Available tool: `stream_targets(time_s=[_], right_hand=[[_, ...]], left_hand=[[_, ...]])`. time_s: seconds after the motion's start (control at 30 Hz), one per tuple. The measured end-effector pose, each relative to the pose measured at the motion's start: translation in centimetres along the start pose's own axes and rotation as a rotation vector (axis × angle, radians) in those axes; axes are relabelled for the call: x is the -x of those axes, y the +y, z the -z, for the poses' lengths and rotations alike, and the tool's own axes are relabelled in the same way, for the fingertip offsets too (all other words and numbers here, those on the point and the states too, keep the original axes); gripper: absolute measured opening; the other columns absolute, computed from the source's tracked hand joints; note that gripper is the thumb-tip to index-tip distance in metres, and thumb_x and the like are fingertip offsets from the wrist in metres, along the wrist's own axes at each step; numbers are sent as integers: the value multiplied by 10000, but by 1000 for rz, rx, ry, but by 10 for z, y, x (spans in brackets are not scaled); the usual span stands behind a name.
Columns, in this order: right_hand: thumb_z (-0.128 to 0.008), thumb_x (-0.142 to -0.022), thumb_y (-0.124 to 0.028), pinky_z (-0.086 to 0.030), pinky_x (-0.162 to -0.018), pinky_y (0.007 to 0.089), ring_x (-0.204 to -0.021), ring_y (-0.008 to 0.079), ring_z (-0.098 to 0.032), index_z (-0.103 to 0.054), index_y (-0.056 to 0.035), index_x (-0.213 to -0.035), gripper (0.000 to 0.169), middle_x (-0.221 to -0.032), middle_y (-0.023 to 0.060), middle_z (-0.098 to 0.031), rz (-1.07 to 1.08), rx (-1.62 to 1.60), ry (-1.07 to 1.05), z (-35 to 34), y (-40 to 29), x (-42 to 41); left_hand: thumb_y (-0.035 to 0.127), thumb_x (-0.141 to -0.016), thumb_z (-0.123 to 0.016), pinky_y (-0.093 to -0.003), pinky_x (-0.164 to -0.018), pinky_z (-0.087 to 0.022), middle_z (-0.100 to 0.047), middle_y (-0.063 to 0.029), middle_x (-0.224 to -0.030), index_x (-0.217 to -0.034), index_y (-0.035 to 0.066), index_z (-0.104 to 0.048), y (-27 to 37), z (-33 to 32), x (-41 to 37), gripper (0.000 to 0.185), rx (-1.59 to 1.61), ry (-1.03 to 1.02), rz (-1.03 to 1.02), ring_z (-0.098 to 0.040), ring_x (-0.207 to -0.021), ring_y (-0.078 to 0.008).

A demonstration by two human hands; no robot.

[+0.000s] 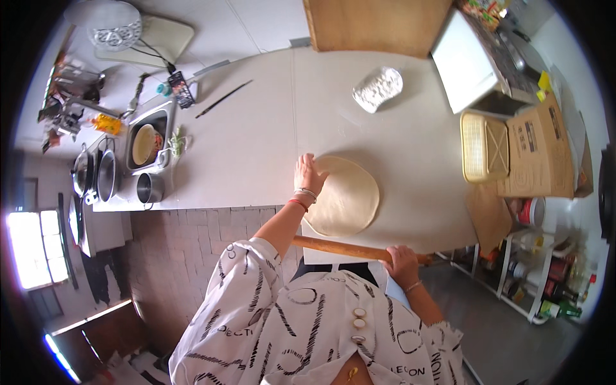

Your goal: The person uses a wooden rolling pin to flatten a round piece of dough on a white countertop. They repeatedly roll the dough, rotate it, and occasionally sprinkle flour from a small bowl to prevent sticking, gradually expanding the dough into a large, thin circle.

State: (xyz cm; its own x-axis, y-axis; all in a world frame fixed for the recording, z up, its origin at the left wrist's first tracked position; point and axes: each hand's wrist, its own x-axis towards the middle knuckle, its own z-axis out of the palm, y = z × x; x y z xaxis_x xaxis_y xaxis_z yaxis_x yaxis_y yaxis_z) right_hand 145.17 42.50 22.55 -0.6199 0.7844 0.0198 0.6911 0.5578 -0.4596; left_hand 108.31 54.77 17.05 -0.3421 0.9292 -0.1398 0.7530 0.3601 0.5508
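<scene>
A round, flat sheet of rolled dough point(344, 197) lies at the near edge of the pale worktop. My left hand point(309, 175) rests at its upper left rim, with the fingers apart and the thumb over the dough. Below the sheet, my right hand point(403, 264) grips a long wooden rolling pin point(341, 248) near its right end; the pin lies along the worktop's front edge, apart from the dough. Farther back stands a shiny foil-like bowl or packet point(378, 89) with white contents, possibly flour.
A thin dark stick point(224, 98), a phone point(181, 89) and a sink point(150, 137) holding a bowl are at the left. Metal pots point(149, 187) stand near the left edge. A yellow plastic basket point(485, 147) and a cardboard box point(539, 149) stand right; a wooden board point(378, 24) is behind.
</scene>
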Motion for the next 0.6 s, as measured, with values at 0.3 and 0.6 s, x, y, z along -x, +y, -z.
stream_targets(time_s=[0.3,0.6], right_hand=[[-734,-786,-267,-432,-789,496,-880,385,-563,-556,-59,-1080,401,-953,159,-586,-36,-104,81,-18,18,28],[-661,-844,-356,-431,-748,507,-880,396,-550,-532,-36,-1108,434,-959,173,-573,115,-80,-7,-6,31,8]], left_hand=[[353,-722,-715,-383,-712,-531,-691,-152,-764,-869,54,-721,-6,17,-7,333,449,-298,127,-655,-701,-278],[352,-785,-663,-433,-784,-526,-710,-144,-927,-970,99,-720,58,-16,-123,319,217,-129,62,-662,-896,-347]])
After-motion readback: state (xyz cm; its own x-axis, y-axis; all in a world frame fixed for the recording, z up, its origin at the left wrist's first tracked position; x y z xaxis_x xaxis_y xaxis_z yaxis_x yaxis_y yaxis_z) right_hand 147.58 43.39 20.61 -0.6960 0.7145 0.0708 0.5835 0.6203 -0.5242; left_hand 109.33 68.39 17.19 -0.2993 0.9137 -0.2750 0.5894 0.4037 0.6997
